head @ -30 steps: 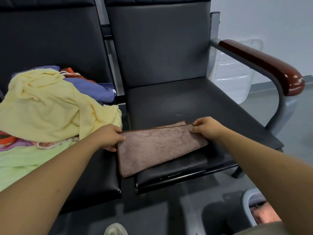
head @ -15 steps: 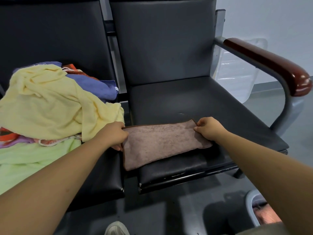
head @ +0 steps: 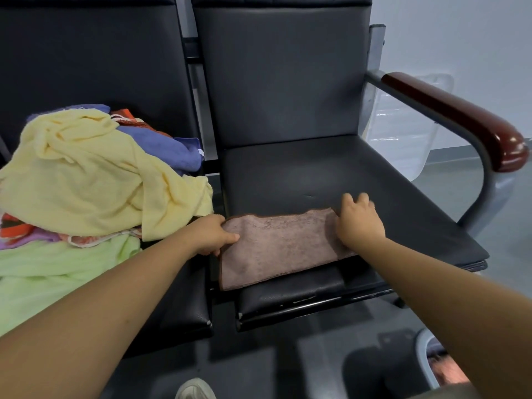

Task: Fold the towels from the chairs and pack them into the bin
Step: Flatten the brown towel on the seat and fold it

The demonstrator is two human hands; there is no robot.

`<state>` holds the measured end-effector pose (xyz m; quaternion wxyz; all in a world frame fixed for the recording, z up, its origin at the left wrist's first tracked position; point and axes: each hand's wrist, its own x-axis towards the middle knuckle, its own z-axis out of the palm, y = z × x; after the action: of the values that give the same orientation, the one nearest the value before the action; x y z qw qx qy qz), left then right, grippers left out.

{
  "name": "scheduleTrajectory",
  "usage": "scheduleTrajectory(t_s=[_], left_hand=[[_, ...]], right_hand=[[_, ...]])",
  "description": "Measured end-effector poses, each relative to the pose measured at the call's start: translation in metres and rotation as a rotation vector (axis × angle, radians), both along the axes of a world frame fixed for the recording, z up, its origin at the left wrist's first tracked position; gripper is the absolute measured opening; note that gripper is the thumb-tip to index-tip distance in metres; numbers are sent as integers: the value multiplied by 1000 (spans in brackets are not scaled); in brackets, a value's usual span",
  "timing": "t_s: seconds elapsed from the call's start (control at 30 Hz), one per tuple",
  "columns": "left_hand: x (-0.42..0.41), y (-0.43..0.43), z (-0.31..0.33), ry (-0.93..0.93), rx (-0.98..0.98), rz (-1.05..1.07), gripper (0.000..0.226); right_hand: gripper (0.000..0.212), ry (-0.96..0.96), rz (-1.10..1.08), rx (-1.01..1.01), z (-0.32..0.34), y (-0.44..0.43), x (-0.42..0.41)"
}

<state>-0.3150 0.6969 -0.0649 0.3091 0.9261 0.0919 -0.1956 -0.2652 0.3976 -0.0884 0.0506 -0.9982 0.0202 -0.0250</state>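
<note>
A brown towel (head: pixel 276 249), folded into a long strip, lies on the front of the right black chair seat (head: pixel 331 174). My left hand (head: pixel 210 234) pinches its left end, thumb on top. My right hand (head: pixel 357 223) lies on its right end with the fingers spread flat over the far corner. A heap of unfolded towels covers the left chair: a yellow one (head: pixel 86 174) on top, a blue one (head: pixel 161 145) behind, a light green one (head: pixel 51 272) in front. The bin (head: pixel 426 361) shows at the bottom right, part hidden by my right arm, with something brown inside.
The right chair has a dark red armrest (head: pixel 460 119) on a grey metal frame. A clear plastic container (head: pixel 403 133) stands behind that armrest by the wall. A shoe tip (head: pixel 195 388) shows on the grey floor below the chairs.
The towel's top layer was laid down flat on the seat. My right hand went from pinching the right edge to resting flat on the far right corner. My left hand stayed at the left end.
</note>
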Motion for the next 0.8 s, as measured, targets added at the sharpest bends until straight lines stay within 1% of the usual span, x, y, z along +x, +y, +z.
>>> scheduleTrajectory(t_s=[0.03, 0.07, 0.1, 0.13, 0.17, 0.2, 0.23, 0.27, 0.3, 0.33, 0.4, 0.43, 0.47, 0.53, 0.57, 0.6, 0.67, 0.73, 0.77, 0.8], left_hand=[[1, 0, 0, -31, 20, -31, 20], [1, -1, 1, -72, 26, -53, 16], [2, -2, 1, -125, 2, -59, 14], [3, -3, 1, -178, -48, -41, 12], [4, -5, 3, -229, -124, 3, 11], [4, -7, 4, -261, -222, 81, 12], [5, -9, 5, -255, -337, 184, 16], [5, -12, 6, -207, -459, 294, 22], [4, -13, 6, -111, -566, 389, 28], [2, -15, 7, 2, -621, 429, 31], [-4, -16, 9, 168, -582, 397, 27], [-6, -16, 11, 192, -539, 396, 25], [-7, -15, 12, 182, -496, 401, 25], [-4, -12, 14, 101, -413, 395, 29], [-2, -11, 17, 49, -389, 386, 30], [-1, -10, 21, -3, -395, 372, 27], [2, -12, 31, -95, -469, 337, 15], [1, -16, 43, -157, -545, 300, 5], [1, -19, 48, -180, -578, 280, 5], [0, -23, 52, -197, -603, 257, 6]], right_hand=[[27, -90, 74, -29, 4, 4, -1], [31, -147, 187, 2, 7, 10, -3], [37, -126, 310, 63, 10, 16, -5], [42, -34, 418, 129, 11, 22, -8], [47, 99, 491, 162, 9, 30, -13], [52, 237, 522, 154, 6, 36, -18], [57, 328, 525, 128, 1, 40, -23], [60, 361, 517, 106, -2, 43, -25], [62, 356, 506, 96, -6, 45, -27], [62, 346, 499, 94, -8, 45, -27], [61, 338, 484, 81, -11, 46, -26], [61, 332, 484, 58, -12, 47, -27], [61, 315, 491, 21, -12, 48, -28], [60, 253, 525, -49, -10, 51, -31], [59, 244, 538, -40, -9, 54, -32], [58, 262, 540, -3, -8, 59, -34], [56, 311, 514, 85, -10, 70, -40], [55, 302, 495, 153, -11, 81, -48], [53, 299, 487, 221, -11, 86, -49], [52, 318, 460, 350, -8, 90, -50]])
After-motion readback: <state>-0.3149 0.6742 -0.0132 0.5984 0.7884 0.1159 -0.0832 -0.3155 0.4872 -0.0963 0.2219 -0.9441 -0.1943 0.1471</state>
